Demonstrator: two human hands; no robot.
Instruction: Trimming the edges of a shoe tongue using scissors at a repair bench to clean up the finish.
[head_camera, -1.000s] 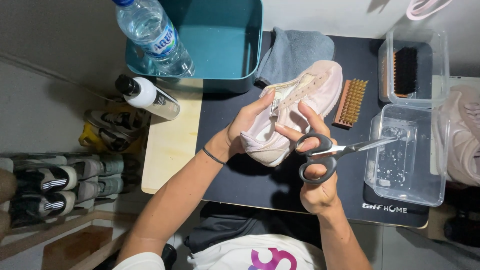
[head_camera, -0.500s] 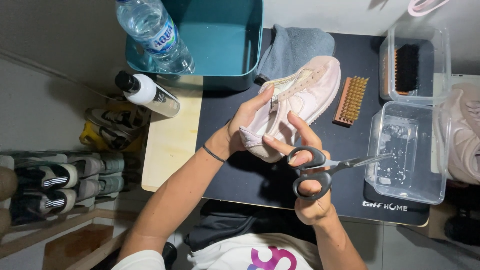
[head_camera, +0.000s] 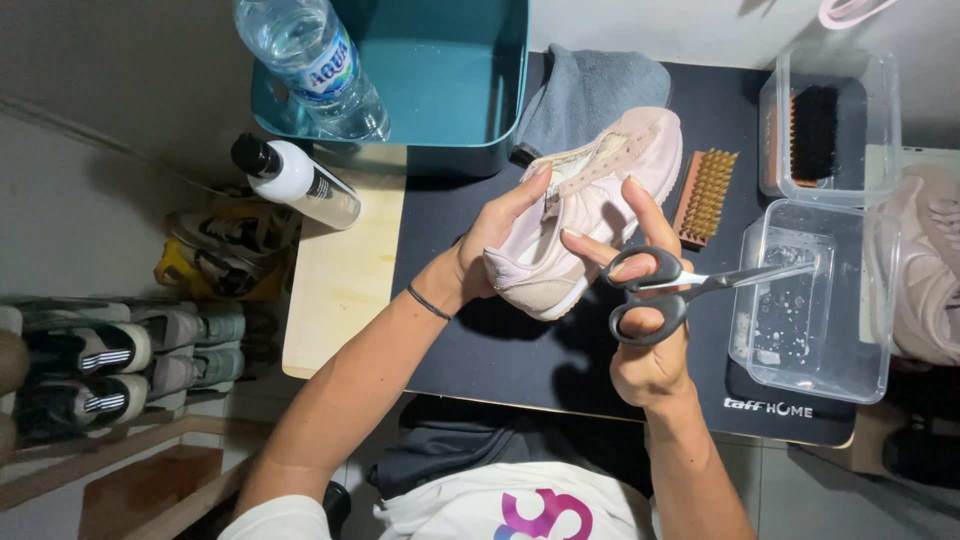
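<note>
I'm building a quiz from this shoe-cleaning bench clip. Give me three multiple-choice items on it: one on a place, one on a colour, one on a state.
1. Where does the wooden brush with pale bristles lie?
A. On the dark mat, right of the shoe
B. Inside the teal tub
C. On the floor

2. What colour is the shoe in the left hand?
A. Black
B. Pale pink
C. Green

3. How is the right hand holding the scissors?
A. Lying loose on the mat, untouched
B. Fingers through the handles, blades shut, pointing at the clear container
C. Blades wide open around a lace

Answers: 1 A, it rests on the mat beside the shoe. 2 B, the upper is pale pink. 3 B, the fingers sit in the loops and the blades lie together.
</note>
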